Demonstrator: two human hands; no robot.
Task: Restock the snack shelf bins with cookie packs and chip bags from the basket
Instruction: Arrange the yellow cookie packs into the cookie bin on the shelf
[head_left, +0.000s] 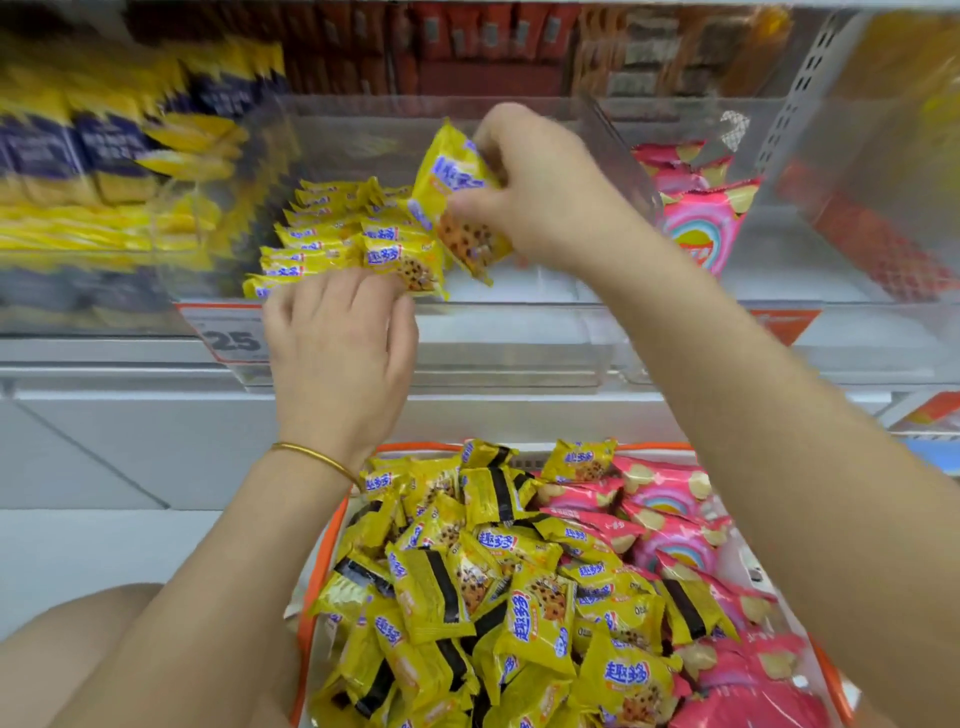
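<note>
Head view looks down on an orange-rimmed basket (649, 447) nearest the person, with heaped cookie packs (493, 597) on its left and pink chip bags (670, 519) on its right. Farther off, a clear shelf bin (493, 338) holds shelved cookie packs (332, 234) in rows at its left; shelved chip bags (696, 218) stand in the bin just right of it. The left hand (337, 353) rests at the near end of those rows, fingers loosely bent and holding nothing. The right hand (540, 197) pinches a single cookie pack (457, 208), tilted above the bin.
</note>
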